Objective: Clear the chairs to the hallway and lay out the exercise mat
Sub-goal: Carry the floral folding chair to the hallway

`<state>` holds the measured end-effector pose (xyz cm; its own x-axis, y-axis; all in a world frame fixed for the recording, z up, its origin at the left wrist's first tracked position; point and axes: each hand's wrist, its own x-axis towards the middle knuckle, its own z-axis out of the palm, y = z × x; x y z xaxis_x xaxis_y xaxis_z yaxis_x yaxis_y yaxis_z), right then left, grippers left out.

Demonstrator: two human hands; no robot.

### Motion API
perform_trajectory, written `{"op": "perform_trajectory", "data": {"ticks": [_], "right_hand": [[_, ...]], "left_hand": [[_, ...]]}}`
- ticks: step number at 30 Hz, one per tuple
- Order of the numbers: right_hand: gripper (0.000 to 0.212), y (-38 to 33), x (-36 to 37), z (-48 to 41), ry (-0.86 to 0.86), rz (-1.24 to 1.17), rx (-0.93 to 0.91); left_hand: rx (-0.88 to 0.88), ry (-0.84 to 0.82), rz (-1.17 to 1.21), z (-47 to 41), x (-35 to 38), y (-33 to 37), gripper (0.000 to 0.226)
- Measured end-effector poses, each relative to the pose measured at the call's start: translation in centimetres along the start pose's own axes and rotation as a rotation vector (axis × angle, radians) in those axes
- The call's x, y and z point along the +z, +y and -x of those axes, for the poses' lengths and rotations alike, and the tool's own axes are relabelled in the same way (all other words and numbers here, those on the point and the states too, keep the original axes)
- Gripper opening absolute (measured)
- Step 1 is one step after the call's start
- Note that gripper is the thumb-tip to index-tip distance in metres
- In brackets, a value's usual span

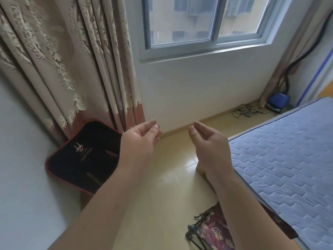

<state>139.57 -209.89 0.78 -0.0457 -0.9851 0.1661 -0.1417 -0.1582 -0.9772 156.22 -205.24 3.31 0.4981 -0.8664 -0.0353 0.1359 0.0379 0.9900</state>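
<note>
Left hand (138,139) and right hand (209,141) hover empty, relaxed; floral-fabric folding chair (212,231) at bottom edge looks uncleared, black red-trimmed folded mat (86,156) at left not yet laid

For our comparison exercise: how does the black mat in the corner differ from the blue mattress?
The black mat leans against the corner wall; the blue mattress lies flat. The mat has red edging; the mattress is quilted. The mattress looks far larger than the mat. Both are untouched.

Single head view looks forward and down toward the window (203,24) wall, hands near.
</note>
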Motion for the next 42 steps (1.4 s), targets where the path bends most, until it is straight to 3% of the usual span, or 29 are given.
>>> {"op": "perform_trajectory", "data": {"ticks": [9,19,27,33,42], "right_hand": [[0.045,2.6,3.0,-12.0,0.153,-0.001,0.088],[0.045,5.6,3.4,-30.1,0.316,-0.066,0.12],[0.046,6.0,1.1,-41.7,0.471,0.029,0.125],[0.045,8.8,-1.2,-47.5,0.69,0.107,0.177],[0.043,9.8,-4.2,-50.2,1.181,0.244,0.295]], "left_hand": [[-0.118,-0.156,0.042,-15.3,5.8,-1.4,0.017],[-0.104,-0.344,0.001,-32.3,17.3,-1.6,0.015],[-0.104,-0.498,-0.008,-42.8,27.3,-1.1,0.014],[-0.127,-0.746,-0.017,-49.2,35.2,-3.7,0.021],[-0.271,-1.27,-0.085,-53.3,47.7,-7.4,0.014]]}}
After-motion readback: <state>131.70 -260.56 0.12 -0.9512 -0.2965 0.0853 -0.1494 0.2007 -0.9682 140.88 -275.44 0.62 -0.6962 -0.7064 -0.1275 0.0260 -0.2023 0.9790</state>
